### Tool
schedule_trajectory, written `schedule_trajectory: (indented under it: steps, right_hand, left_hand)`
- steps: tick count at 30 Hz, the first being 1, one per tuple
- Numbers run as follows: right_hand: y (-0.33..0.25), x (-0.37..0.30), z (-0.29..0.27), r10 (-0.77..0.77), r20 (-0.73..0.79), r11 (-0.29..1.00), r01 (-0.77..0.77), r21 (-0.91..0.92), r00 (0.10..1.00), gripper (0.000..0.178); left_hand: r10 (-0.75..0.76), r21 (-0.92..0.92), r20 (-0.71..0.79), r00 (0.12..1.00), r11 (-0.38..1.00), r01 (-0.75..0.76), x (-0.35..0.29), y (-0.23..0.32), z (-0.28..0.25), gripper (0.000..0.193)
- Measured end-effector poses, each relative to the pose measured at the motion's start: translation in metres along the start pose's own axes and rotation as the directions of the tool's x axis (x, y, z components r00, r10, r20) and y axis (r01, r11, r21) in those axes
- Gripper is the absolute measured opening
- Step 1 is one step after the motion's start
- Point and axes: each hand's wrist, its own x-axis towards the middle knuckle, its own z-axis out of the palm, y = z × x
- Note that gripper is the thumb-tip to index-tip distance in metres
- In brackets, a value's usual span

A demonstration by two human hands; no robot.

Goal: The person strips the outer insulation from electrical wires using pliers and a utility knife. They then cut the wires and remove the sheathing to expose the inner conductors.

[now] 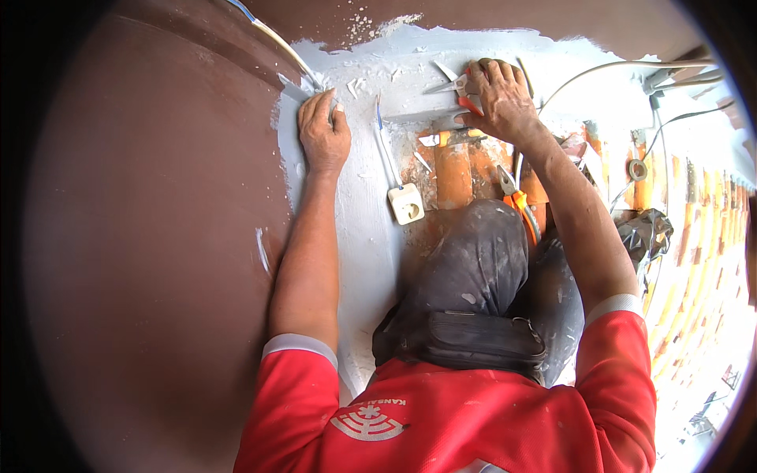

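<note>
My left hand (325, 138) is closed against the grey-coated strip along the brown wall, its fingertips pinching the end of a white cable (285, 49) that comes down from the upper left. My right hand (505, 98) grips a pair of scissors (464, 93) with orange handles. The scissor blades are spread and point left, just above the grey surface. Between my hands, a white and blue wire (386, 146) runs down to a white square socket (406, 205). Below my right hand lies a yellow utility knife (453, 139).
Orange-handled pliers (520, 206) lie on the roof tiles (453, 177) by my knee. A ring-shaped roll (637, 169) and a black plastic bag (648, 232) are at the right. Loose cables (607, 68) cross the upper right. The brown wall (158, 236) fills the left side.
</note>
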Motion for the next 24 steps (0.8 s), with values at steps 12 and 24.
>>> schedule_trajectory:
  steps: [12, 24]
  right_hand:
    - [0.004, -0.005, 0.0, 0.001, 0.043, 0.996, 0.002, -0.086, 0.999, 0.111]
    - [0.025, 0.006, -0.018, 0.017, 0.1, 0.985, 0.001, -0.172, 0.995, 0.099]
  left_hand:
    - [-0.01, -0.008, -0.027, 1.0, 1.0, 0.01, -0.001, -0.009, 0.005, 0.026]
    - [-0.007, -0.006, -0.02, 1.0, 1.0, 0.007, -0.002, -0.008, 0.005, 0.027]
